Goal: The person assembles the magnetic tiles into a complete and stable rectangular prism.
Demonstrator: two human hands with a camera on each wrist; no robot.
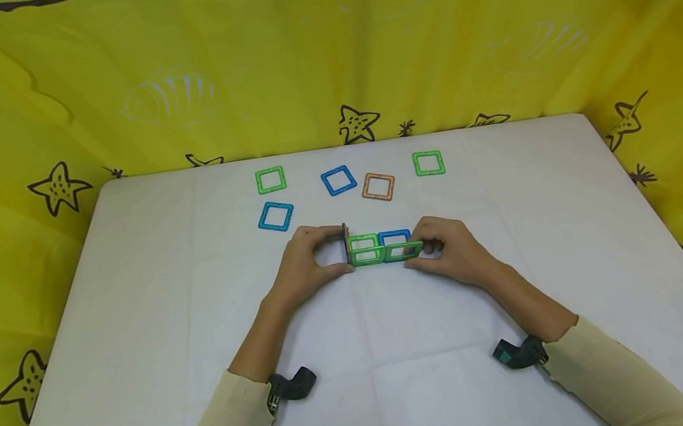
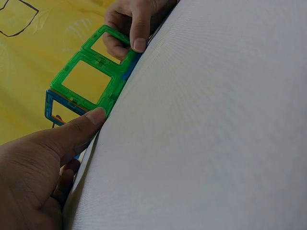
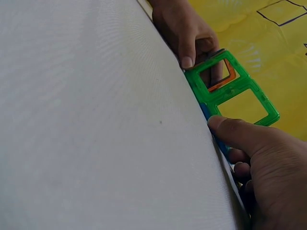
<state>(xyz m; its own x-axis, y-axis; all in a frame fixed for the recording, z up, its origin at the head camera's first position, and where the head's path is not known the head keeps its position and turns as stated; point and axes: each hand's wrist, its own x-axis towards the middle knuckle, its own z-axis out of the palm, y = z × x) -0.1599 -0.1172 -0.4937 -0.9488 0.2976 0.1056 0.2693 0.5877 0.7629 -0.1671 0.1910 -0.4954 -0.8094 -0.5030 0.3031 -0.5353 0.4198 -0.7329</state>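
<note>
Several square magnetic tiles are joined into a small build between my hands. Two green tiles [image 2: 86, 84] stand side by side along its near side. Behind them in the head view show a green tile [image 1: 363, 242] and a blue tile [image 1: 394, 235]. At the left end rises a blue tile [image 1: 346, 242], seen edge-on, with an orange tile [image 3: 232, 74] close by. My left hand [image 1: 303, 265] grips this end, thumb at the near lower corner and fingers behind. My right hand [image 1: 452, 247] pinches the right upright green tile, thumb in front; its other fingers are partly hidden.
Behind the build lie loose square tiles: a green one [image 1: 271, 179] and a light blue one [image 1: 276, 216] at left, a blue one [image 1: 339, 180] and an orange one [image 1: 378, 186] mid-table, another green one [image 1: 429, 163] at right. A yellow patterned curtain [image 1: 260, 53] borders the white table [image 1: 376, 418].
</note>
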